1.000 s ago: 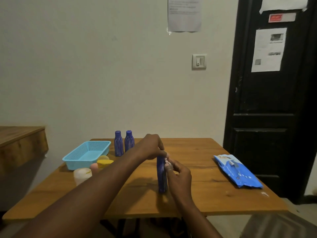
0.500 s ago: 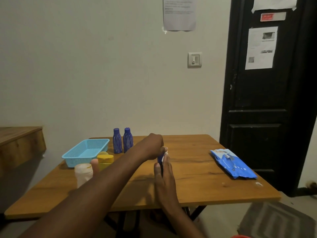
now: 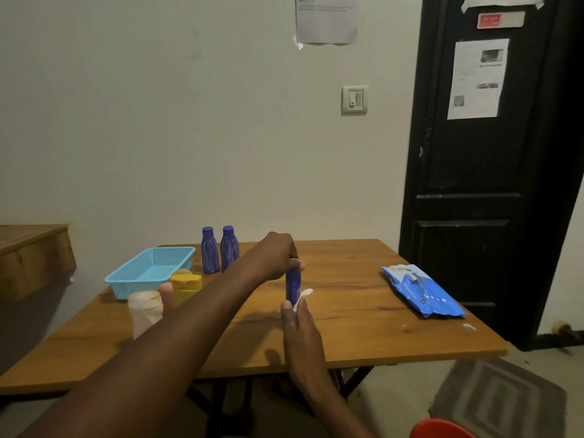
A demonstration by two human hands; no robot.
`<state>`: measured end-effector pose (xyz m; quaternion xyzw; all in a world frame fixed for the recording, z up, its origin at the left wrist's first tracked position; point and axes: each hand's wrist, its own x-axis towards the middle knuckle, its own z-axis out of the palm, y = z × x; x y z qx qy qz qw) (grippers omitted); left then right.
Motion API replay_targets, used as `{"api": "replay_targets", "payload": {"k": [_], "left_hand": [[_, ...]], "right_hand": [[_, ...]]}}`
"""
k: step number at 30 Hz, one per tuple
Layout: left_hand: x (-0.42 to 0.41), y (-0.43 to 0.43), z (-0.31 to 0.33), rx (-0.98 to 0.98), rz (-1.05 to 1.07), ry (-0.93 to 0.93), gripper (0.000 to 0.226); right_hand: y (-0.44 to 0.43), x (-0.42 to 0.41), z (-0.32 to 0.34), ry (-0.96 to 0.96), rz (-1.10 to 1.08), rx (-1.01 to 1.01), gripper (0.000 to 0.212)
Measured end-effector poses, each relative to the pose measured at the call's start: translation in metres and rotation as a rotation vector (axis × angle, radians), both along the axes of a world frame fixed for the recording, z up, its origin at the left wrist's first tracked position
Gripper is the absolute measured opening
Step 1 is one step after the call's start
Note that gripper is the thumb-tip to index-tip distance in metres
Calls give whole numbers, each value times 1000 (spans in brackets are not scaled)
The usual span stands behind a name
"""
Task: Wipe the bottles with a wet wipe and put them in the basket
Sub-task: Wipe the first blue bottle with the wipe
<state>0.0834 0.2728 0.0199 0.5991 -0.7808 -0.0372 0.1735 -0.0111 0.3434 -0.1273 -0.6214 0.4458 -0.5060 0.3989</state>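
Head view: the left hand (image 3: 271, 257) curls its fingers round the top of an upright bottle (image 3: 293, 284) at mid-surface (image 3: 363, 330). The right hand (image 3: 301, 333) pinches a wipe (image 3: 304, 295) against the bottle's lower side, hiding its base.

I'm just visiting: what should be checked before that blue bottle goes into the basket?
1. Left hand grips the blue bottle at its top: ok.
2. Right hand holds the wet wipe against the bottle's side: ok.
3. Bottle wiped all round: cannot tell.
4. Basket open side up, with room: ok.
5. Low way to the basket free: not ok; yellow bottle and white bottle stand before it, so probably lift over.
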Motion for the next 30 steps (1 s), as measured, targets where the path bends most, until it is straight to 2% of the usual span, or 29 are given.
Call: {"api": "replay_targets", "payload": {"k": [4, 8, 12, 16, 20, 23, 26, 30], "left_hand": [[-1, 0, 0, 21, 1, 18, 31], [2, 0, 1, 23, 10, 13, 30], [4, -2, 3, 65, 23, 29, 31], [1, -3, 3, 70, 32, 51, 33], [2, -4, 4, 99, 37, 53, 33], [2, -3, 5, 110, 36, 56, 31], [2, -4, 5, 111, 26, 53, 30], [2, -3, 5, 102, 36, 49, 30]], "right_hand": [[0, 9, 12, -27, -16, -42, 87], [-16, 14, 34, -54, -34, -111, 91], [-22, 8, 35, -74, 3, -45, 79], [-7, -4, 20, -16, 36, 29, 72], [3, 0, 7, 0, 24, 55, 86], [0, 5, 20, -37, 16, 10, 85], [-17, 3, 36, -138, 3, -45, 74], [-40, -11, 47, -165, 3, 163, 76]]}}
